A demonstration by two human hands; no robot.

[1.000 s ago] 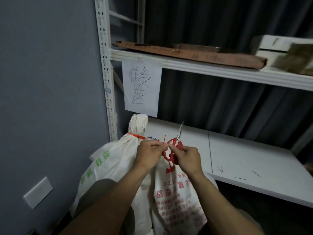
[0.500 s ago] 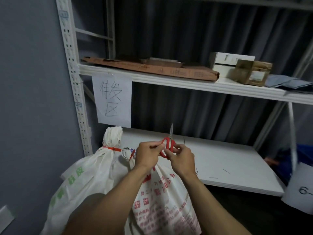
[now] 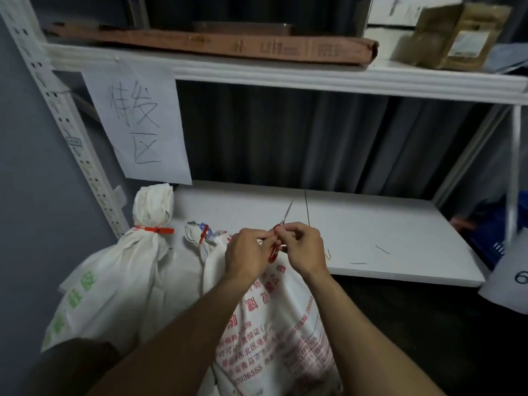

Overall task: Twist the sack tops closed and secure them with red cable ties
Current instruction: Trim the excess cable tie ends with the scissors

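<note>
Left hand (image 3: 248, 254) and right hand (image 3: 303, 247) meet over the lower shelf's (image 3: 371, 224) front edge, fingers pinched together on red-handled scissors (image 3: 275, 244) (blades pointing up). Two sacks stand at the shelf's left end: the left sack (image 3: 114, 275) and printed sack (image 3: 274, 324) each carry a red cable tie (image 3: 155, 230) around the twisted top.

Dim, flat indoor light; no glare. Deep shadow below the lower shelf (image 3: 371, 224) and across the forearms. Overall soft focus; wide-angle bending curves the upright post (image 3: 71, 144) at frame edge.
</note>
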